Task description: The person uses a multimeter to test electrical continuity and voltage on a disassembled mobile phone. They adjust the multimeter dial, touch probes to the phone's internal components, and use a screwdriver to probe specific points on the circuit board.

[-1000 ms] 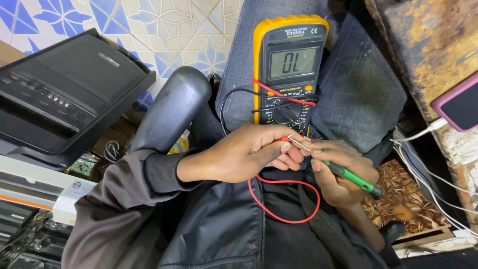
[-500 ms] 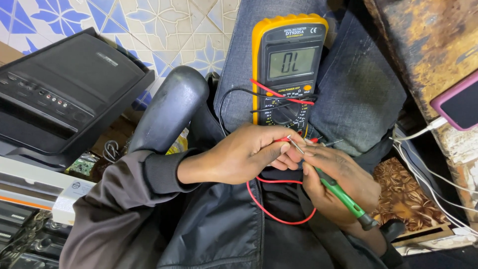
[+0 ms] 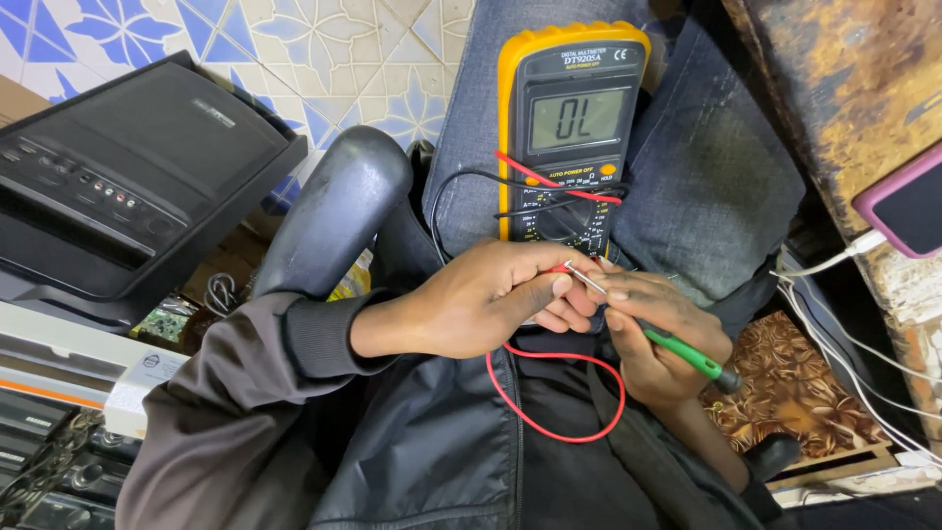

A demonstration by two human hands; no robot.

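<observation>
Right now my left hand [image 3: 471, 304] pinches one red probe tip, my right hand [image 3: 659, 334] grips one green screwdriver [image 3: 677, 351]; both meet below one yellow multimeter [image 3: 569, 137] on my lap.

Yellow multimeter [image 3: 572, 128]: rubbery matt casing around dark plastic face, glossy grey display. Red lead [image 3: 549, 412] and black lead [image 3: 461, 186]: smooth plastic insulation. Screwdriver [image 3: 677, 348]: bright bare metal shaft, translucent green glossy plastic handle, gripped in right hand [image 3: 667, 339]; left hand [image 3: 481, 304] pinching the metal tip. Jeans [image 3: 706, 177]: blue denim, faded and worn. Jacket [image 3: 422, 461]: dark, smooth synthetic cloth, slight sheen. Chair armrest [image 3: 334, 211]: black, glossy. Printer [image 3: 128, 177]: matt black plastic. Floor tiles [image 3: 324, 49]: glazed ceramic. Bench edge [image 3: 844, 88]: rough, stained wood.
</observation>
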